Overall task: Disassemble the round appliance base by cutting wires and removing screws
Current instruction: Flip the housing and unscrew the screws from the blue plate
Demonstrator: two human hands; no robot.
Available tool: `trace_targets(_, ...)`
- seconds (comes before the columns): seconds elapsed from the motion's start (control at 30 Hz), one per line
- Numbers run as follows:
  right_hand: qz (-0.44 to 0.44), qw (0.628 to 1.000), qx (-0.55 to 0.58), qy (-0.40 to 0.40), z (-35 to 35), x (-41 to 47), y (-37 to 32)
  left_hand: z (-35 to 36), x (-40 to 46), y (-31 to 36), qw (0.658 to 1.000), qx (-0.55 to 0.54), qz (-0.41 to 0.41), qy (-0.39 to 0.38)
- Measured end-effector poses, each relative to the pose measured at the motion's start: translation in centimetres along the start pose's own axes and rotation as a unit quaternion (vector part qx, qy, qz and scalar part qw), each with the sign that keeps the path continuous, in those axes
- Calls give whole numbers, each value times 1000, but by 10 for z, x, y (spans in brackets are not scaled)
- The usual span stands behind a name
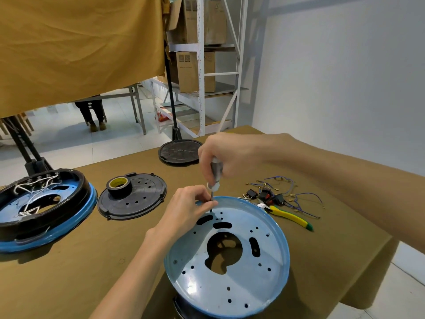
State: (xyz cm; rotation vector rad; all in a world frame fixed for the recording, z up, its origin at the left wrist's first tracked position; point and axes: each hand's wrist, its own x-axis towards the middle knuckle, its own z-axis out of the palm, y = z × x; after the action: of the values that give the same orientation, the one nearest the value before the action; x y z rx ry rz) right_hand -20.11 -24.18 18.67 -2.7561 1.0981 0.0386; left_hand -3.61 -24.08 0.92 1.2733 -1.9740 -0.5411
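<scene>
Your right hand (226,157) grips one screwdriver (215,178), your left hand (190,209) pinches its tip at the blue base (230,256). On the desk (92,261): two black covers, one tape roll (119,186), one cutter (291,216).

Tape roll (119,186) on perforated cover (133,196), between wired base (41,208) left and metal pan (226,256) right.

Blue pan (230,261) gleams, smooth painted metal with a soft sheen. Beneath it, matt olive cloth (92,261) covers the table. Left of the pan, a dull black plastic disc (138,199) carries glossy black tape (119,186).
</scene>
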Motion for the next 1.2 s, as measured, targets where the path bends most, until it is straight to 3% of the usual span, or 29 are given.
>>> trace_targets(0.13,57,996,-69,-29,2,0,-4,2,-3,0,999,46,3,-9)
trace_targets(0.2,136,976,-170,27,6,2,-5,1,-4,0,999,49,8,-13)
trace_targets(0.27,158,950,-258,81,10,6,-5,1,-4,0,998,50,11,-24)
trace_targets(0.33,120,966,-211,88,13,10,1,1,-4,-1,998,52,16,-33)
trace_targets(0.5,11,1000,10,10,-2,0,6,2,-4,-1,997,67,16,-37)
trace_targets(0.6,57,997,-49,-6,1,-2,4,1,-4,-1,996,71,13,-43)
trace_targets(0.67,128,980,-146,33,7,-1,1,1,-3,0,997,64,9,-52)
trace_targets(0.73,146,961,-221,76,12,2,-1,2,-3,0,996,63,7,-56)
trace_targets(0.77,128,964,-218,85,13,4,-1,2,-3,-1,996,63,7,-57)
trace_targets(0.83,78,988,-109,79,10,2,-1,2,-3,-1,996,65,8,-56)
trace_targets(0.93,22,1000,-2,11,2,-4,0,2,-4,0,996,67,3,-53)
trace_targets(1.0,48,998,-43,11,6,-4,-1,3,-3,1,996,66,5,-54)
trace_targets(1.1,133,966,-197,103,17,4,-8,2,-5,2,996,64,7,-56)
trace_targets(1.2,116,972,-173,111,18,10,-6,2,-4,1,996,63,6,-59)
